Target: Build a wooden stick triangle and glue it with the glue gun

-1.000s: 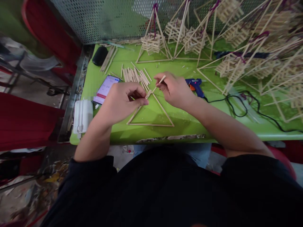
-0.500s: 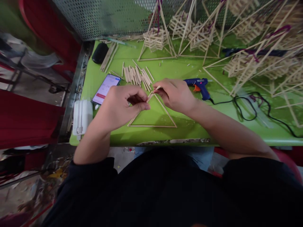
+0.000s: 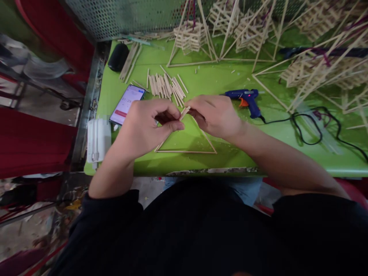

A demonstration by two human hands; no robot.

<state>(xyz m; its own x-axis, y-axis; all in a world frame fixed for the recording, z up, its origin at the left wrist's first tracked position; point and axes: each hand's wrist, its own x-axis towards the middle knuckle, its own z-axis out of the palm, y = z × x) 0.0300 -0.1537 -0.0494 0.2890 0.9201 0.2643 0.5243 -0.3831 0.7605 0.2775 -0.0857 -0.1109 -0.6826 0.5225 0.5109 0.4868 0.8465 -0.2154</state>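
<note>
A triangle of thin wooden sticks (image 3: 186, 152) lies on the green table, its top corner between my two hands. My left hand (image 3: 152, 124) pinches a wooden stick (image 3: 184, 112) near that corner. Close against the same corner, my right hand (image 3: 214, 115) has its fingers curled; the fingertips are partly hidden, so what they grip is unclear. Just beyond the hands lies a pile of short wooden sticks (image 3: 163, 86). To the right rests a blue glue gun (image 3: 247, 100) with an orange trigger and a small red light.
A phone (image 3: 128, 103), a white power bank (image 3: 98, 140) and a black case (image 3: 118, 57) line the table's left side. Several stick pyramids with woven stick pieces (image 3: 191, 36) stand at the back and right. The glue gun's black cord (image 3: 301, 132) loops across the right side.
The stick at the corner that stuck out toward my right fingers now lies in line with the left-hand stick. My right hand has come slightly closer over the corner. The view has shifted a little.
</note>
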